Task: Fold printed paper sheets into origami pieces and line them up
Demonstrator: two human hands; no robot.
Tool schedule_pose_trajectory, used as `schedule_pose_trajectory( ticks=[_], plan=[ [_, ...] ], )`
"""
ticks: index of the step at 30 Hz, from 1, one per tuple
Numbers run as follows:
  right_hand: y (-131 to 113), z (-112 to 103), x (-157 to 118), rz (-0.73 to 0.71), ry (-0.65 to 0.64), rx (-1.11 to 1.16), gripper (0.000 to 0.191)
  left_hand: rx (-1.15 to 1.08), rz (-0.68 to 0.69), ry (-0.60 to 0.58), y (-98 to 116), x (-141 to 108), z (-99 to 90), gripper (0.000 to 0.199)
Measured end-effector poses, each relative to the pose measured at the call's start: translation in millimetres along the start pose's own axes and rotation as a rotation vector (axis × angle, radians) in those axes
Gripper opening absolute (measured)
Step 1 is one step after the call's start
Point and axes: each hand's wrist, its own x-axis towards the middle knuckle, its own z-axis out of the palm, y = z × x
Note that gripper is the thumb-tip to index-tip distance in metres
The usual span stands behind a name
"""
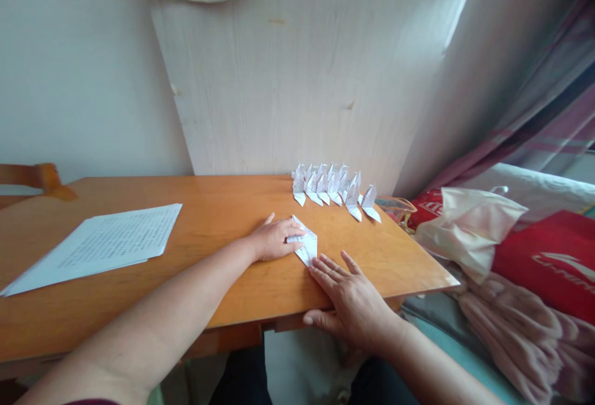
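A small folded piece of printed paper (pixel 309 245) lies flat near the front edge of the wooden table. From the left, my left hand (pixel 275 239) rests on it, fingers stretched over its left side and thumb raised away. My right hand (pixel 346 293) lies at the table's front edge, its fingers extended and fingertips at the paper's lower corner. The thumb points left, apart from the fingers. Neither hand is closed around anything. Beyond the paper, several upright folded paper figures (pixel 324 185) stand in a cluster toward the back of the table.
At the left of the table (pixel 223 206) lies a stack of printed sheets (pixel 121 240). Past the right edge are a pale bag (pixel 469 225), a red bag (pixel 548 262) and a pinkish cloth (pixel 515 324). A wooden chair (pixel 39 178) stands at far left; a wall panel rises behind.
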Motion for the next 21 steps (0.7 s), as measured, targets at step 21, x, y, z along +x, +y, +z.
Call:
schedule_pose_trajectory(
  ticks=[21],
  plan=[
    [38, -1, -33, -0.019, 0.176, -0.096, 0.046, 0.285, -0.219, 0.173, 114, -96, 27.9, 0.077]
  ],
)
